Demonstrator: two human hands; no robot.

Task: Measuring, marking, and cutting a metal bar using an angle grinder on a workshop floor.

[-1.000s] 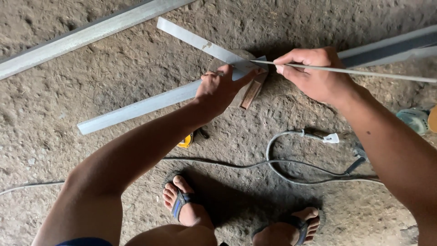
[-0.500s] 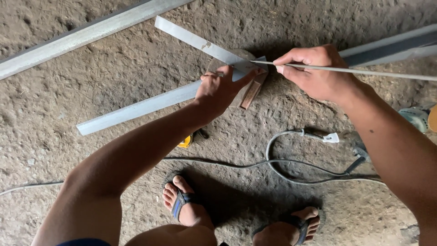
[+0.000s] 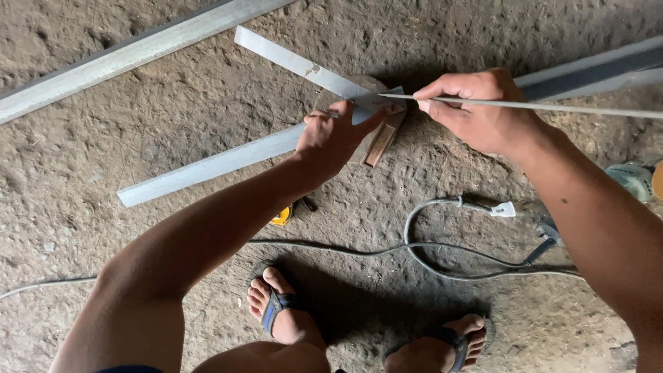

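My left hand presses down on a flat metal square laid across a long grey metal bar on the rough ground. A small wooden block lies under the bar where the two cross. My right hand pinches a thin metal rod, whose tip rests at the square's edge, just beside my left thumb. The rod runs off to the right edge of the view.
Another long metal bar lies at the upper left, and a darker one at the upper right. A grey cable with a white plug loops near my sandalled feet. A yellow object peeks from under my left forearm. A green power tool sits at right.
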